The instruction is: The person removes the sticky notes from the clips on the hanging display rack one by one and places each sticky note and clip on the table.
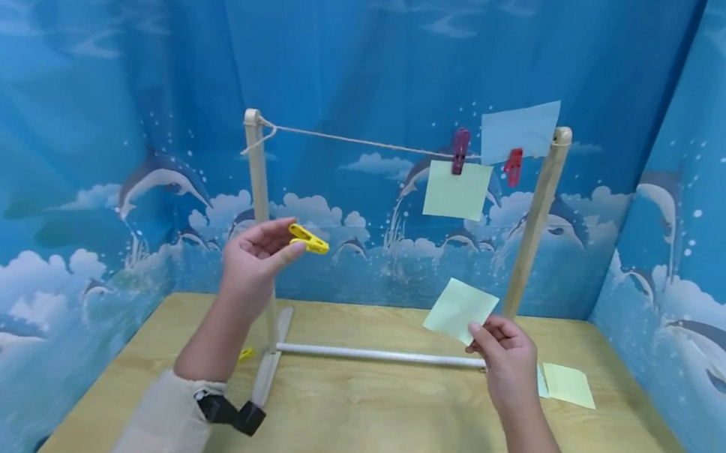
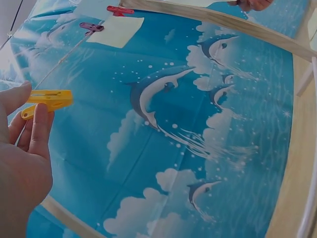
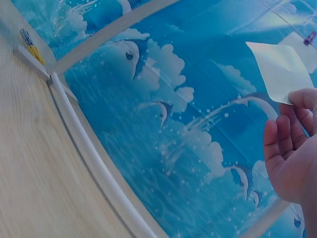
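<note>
My left hand (image 1: 253,262) pinches a yellow clothespin (image 1: 309,239) by its handle ends, below the string (image 1: 360,141) and beside the left post. In the left wrist view the same clothespin (image 2: 52,101) points away from the fingertips. Lower at the right, my right hand (image 1: 510,358) grips a pale green paper square (image 1: 459,310) by one corner, between thumb and fingers. A purple clothespin (image 1: 460,151) fastens another green sheet (image 1: 456,191) on the string. Near the right post, a red clothespin (image 1: 513,167) holds a light blue sheet (image 1: 520,131) that sticks up above the string.
The string runs between two wooden posts (image 1: 532,232), joined low down by a white bar (image 1: 381,355). More paper squares (image 1: 569,386) lie on the wooden table (image 1: 366,423) at the right. Another yellow clothespin (image 1: 245,353) lies behind the left forearm. Dolphin-printed curtains (image 1: 358,44) surround the table.
</note>
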`<state>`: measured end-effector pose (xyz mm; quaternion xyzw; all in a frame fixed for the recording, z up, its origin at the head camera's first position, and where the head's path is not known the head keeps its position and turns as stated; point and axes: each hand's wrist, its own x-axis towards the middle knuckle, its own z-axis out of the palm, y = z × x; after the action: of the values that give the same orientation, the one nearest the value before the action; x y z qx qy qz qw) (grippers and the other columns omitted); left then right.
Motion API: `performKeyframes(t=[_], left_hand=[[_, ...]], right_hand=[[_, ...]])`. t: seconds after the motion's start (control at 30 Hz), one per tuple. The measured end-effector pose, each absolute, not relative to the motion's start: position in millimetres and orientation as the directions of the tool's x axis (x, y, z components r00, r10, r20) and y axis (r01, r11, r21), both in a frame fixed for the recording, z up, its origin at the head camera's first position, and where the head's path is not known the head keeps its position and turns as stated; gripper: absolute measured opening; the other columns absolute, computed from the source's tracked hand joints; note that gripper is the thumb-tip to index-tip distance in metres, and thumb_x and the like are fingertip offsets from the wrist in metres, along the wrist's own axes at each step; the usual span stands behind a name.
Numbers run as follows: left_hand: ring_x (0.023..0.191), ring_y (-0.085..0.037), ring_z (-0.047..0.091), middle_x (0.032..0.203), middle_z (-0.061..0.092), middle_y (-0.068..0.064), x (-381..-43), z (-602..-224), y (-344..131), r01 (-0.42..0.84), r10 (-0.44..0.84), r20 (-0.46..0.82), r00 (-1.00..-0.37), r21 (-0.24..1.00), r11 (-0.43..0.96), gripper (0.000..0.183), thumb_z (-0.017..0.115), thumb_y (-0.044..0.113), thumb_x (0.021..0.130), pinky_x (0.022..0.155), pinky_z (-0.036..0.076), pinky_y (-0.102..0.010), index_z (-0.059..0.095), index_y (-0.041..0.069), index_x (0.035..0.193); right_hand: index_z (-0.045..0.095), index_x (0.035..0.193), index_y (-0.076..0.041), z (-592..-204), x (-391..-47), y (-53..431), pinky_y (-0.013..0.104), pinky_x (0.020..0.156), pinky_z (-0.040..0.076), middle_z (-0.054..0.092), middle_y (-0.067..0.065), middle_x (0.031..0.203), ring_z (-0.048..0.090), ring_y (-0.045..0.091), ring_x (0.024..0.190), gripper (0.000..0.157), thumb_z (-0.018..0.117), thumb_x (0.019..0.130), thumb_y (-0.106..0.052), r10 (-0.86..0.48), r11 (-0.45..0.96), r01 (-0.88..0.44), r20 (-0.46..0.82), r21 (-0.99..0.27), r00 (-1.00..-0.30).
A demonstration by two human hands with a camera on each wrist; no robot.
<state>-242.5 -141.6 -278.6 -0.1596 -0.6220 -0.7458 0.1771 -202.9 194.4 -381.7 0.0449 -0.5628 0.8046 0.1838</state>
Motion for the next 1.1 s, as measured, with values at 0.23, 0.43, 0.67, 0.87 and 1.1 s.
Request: performKeyframes(t=[0.23,0.43,0.67,0.87,1.1], left_hand=[[0.102,-0.022,0.063,0.113,0.065,-0.014,-235.3,-301.8,-156.4,0.428,-0.062,0.425,-0.903,0.882,-0.195,0.034,0.073,0.003,0.087,0.09,0.054,-0.028,0.062,-0.005,0.117],[0.099,-0.02,0.064,0.108,0.066,-0.008,-231.6,-319.1,-167.3,0.376,-0.081,0.368,-0.926,0.907,-0.189,0.029,0.073,0.001,0.086,0.089,0.054,-0.028,0.063,-0.001,0.113],[0.107,-0.018,0.064,0.122,0.061,-0.018,-224.6,-338.3,-180.3,0.275,-0.136,0.254,-0.958,0.947,-0.168,0.046,0.073,0.002,0.087,0.091,0.052,-0.027,0.054,-0.009,0.127],[0.11,-0.017,0.062,0.126,0.06,-0.015,-219.9,-347.7,-190.8,0.179,-0.163,0.154,-0.975,0.971,-0.157,0.046,0.074,0.009,0.086,0.092,0.051,-0.026,0.058,-0.001,0.128],[0.109,-0.016,0.06,0.114,0.065,-0.003,-217.9,-361.7,-201.1,0.188,-0.208,0.154,-0.966,0.969,-0.157,0.044,0.074,0.009,0.086,0.091,0.052,-0.025,0.059,0.002,0.127]], right_hand=[[0.069,0.085,-0.009,-392.4,-199.3,208.6,0.021,0.059,0.055,0.064,0.001,0.076,0.059,0.01,0.066,0.019,0.064,0.089,0.009,0.275,-0.319,-0.385,0.304,-0.866,-0.912],[0.07,0.086,-0.006,-402.1,-193.7,224.3,0.021,0.058,0.055,0.065,0.001,0.077,0.058,0.011,0.065,0.018,0.062,0.09,0.009,0.295,-0.318,-0.385,0.295,-0.867,-0.909],[0.07,0.087,-0.006,-411.9,-185.5,243.7,0.022,0.058,0.055,0.064,0.001,0.078,0.059,0.011,0.066,0.02,0.06,0.091,0.011,0.309,-0.329,-0.381,0.282,-0.864,-0.908],[0.07,0.088,-0.004,-415.3,-179.8,259.6,0.023,0.06,0.056,0.063,0.002,0.081,0.06,0.011,0.068,0.013,0.065,0.089,0.007,0.344,-0.356,-0.384,0.263,-0.852,-0.901],[0.07,0.087,-0.003,-421.2,-173.9,272.5,0.024,0.06,0.057,0.065,0.002,0.079,0.061,0.011,0.07,0.017,0.061,0.09,0.011,0.368,-0.391,-0.394,0.251,-0.832,-0.895]])
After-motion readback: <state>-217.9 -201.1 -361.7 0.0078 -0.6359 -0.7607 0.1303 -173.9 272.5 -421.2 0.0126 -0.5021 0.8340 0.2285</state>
